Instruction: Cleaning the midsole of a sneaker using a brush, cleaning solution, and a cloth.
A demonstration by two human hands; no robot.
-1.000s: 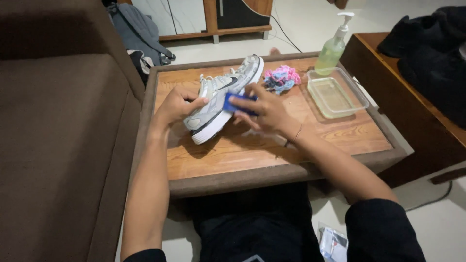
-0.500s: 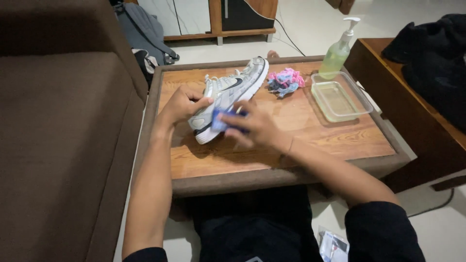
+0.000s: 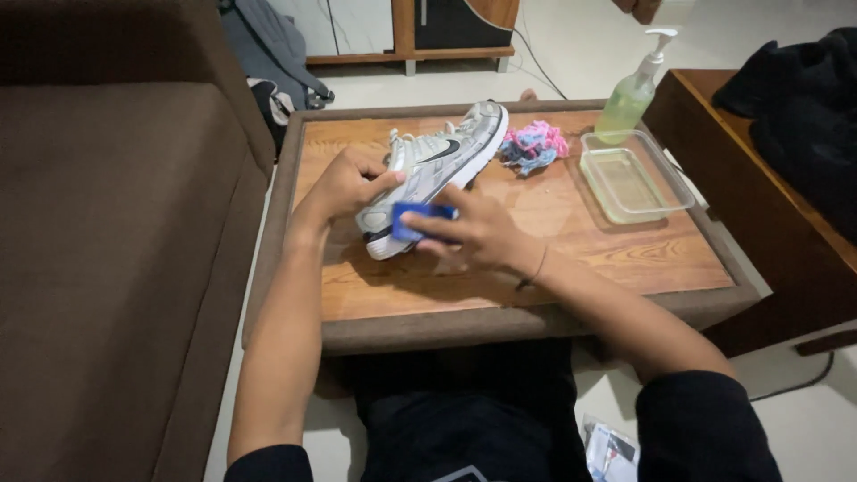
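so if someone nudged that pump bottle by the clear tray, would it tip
Probably fairly easily: the pump bottle stands tall and narrow, with a long pump head on top. It looks partly filled with green liquid, which may steady it. The smooth plastic may slide on the wooden table first.

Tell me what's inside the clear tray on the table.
The clear tray seems to hold only shallow, pale liquid; no solid things show inside. It stands on the table, beside the soap bottle.

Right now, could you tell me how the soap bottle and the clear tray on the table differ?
The soap bottle stands upright and tall with a white pump; the clear tray lies flat, low and wide. The bottle is closed and holds green liquid; the tray is open-topped. Both sit untouched on the wooden table's right side, away from both hands.
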